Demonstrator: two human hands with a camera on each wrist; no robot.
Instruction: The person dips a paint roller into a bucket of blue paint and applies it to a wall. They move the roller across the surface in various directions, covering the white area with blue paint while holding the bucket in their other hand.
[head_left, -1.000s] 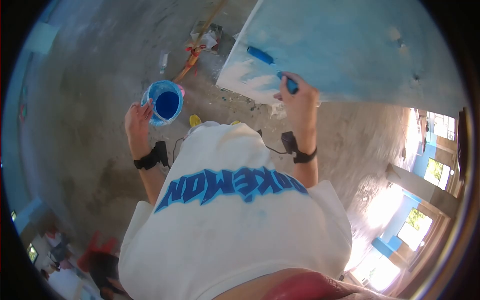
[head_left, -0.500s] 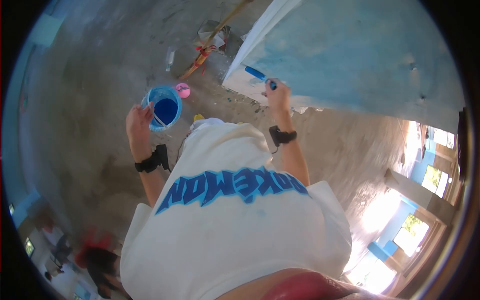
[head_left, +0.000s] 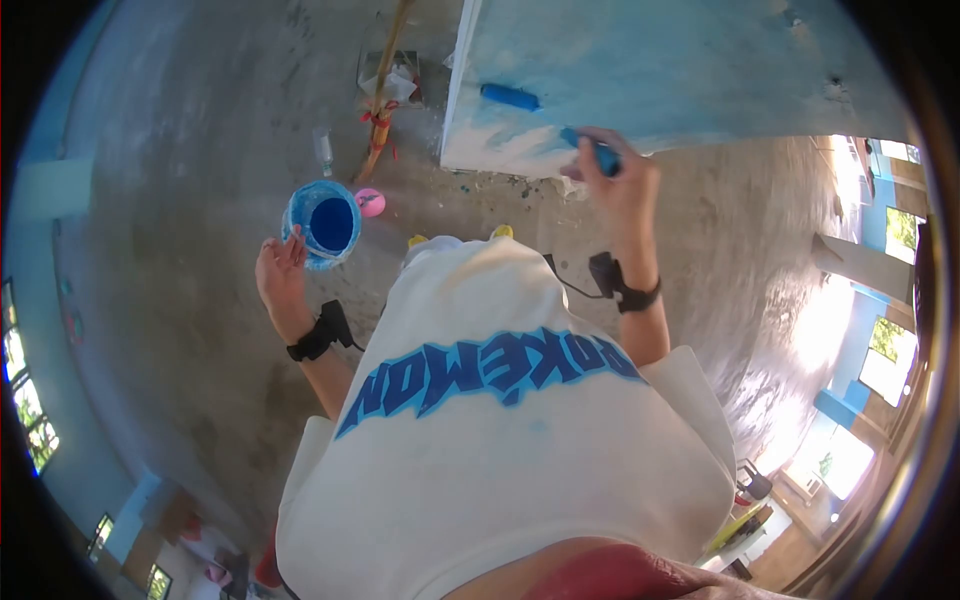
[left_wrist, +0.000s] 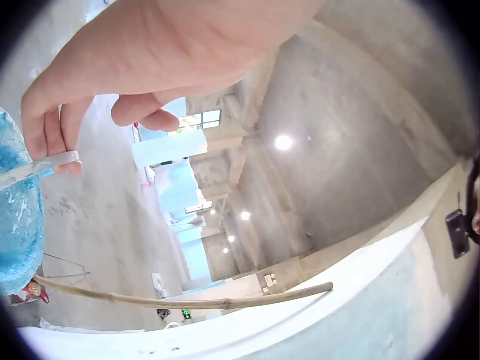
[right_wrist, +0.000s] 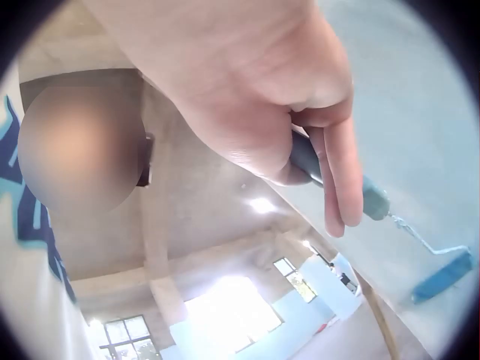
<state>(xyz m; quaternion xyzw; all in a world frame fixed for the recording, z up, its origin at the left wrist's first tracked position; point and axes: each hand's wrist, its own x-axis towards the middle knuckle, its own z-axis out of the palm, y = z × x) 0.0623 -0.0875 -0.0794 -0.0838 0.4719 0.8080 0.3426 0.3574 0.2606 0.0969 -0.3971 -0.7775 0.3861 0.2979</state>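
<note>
Right hand (head_left: 622,190) has its fingers (right_wrist: 334,180) wrapped round the blue handle of a paint roller (head_left: 510,97), whose sleeve sits flat against the light-blue wall (head_left: 700,60). Left hand (head_left: 283,275) pinches the thin handle of a paint-smeared bucket (head_left: 322,222) of deep blue paint, fingers (left_wrist: 56,131) curled, above the concrete floor (head_left: 180,150).

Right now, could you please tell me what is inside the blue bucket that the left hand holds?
The bucket held by the left hand contains deep blue paint. How deep it goes, and anything beneath its surface, cannot be seen.
</note>
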